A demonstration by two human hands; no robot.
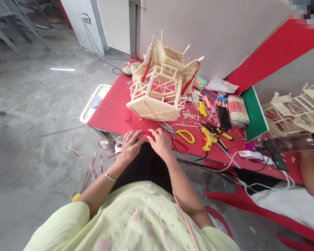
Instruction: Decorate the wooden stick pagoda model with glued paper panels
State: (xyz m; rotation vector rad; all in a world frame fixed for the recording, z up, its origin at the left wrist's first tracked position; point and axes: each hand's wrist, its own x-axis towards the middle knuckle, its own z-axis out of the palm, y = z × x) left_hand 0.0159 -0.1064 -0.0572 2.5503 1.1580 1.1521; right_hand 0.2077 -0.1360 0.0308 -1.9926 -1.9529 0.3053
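Note:
At the near edge of the red table [110, 111], my left hand [131, 143] and my right hand [160, 142] come close together. Their fingers are bent and closed on a small red piece [146, 134] that looks like paper. It blends with the tabletop, and the fingers cover much of it. Just beyond stands a pavilion model [159, 83] of thin wooden sticks, with red tassels on its roof corners. A small red paper square [127, 116] lies at its base. Scissors [181, 134] with yellow and red handles rest open beside my right hand.
Right of the model lie a yellow glue gun [208, 138], black-and-yellow pliers [217, 130], a phone [224, 117], a packaged stick bundle [238, 111] and loose sticks. Another person's arm [311, 169] is at the far right, near a second stick model [293, 109]. A white tray [85, 113] stands left.

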